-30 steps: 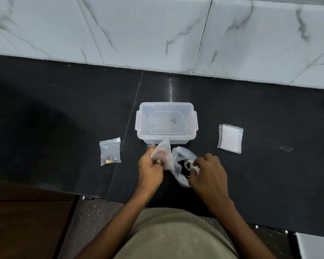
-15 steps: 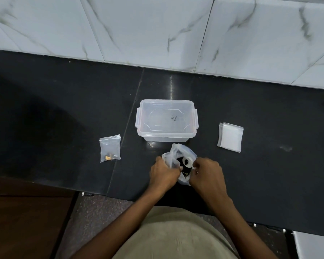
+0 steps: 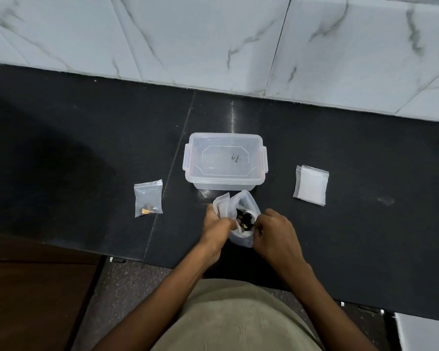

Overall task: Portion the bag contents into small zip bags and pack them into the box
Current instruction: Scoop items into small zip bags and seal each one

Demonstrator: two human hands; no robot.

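Just in front of the clear lidded box (image 3: 224, 162), both hands work at the open bag (image 3: 243, 221) of small dark and tan pieces. The left hand (image 3: 217, 228) has its fingers curled, gripping the bag's mouth together with a small empty zip bag (image 3: 221, 202); the right hand (image 3: 274, 231) pinches the opposite rim. To portion well, I judge the left should keep the small bag's mouth spread while the right lifts out a few pieces, low over the table (image 3: 86, 148) so strays cannot roll. Count: one box, lid on; one filled zip bag (image 3: 148, 198) left of it; one stack of spare bags (image 3: 311, 184) to its right.
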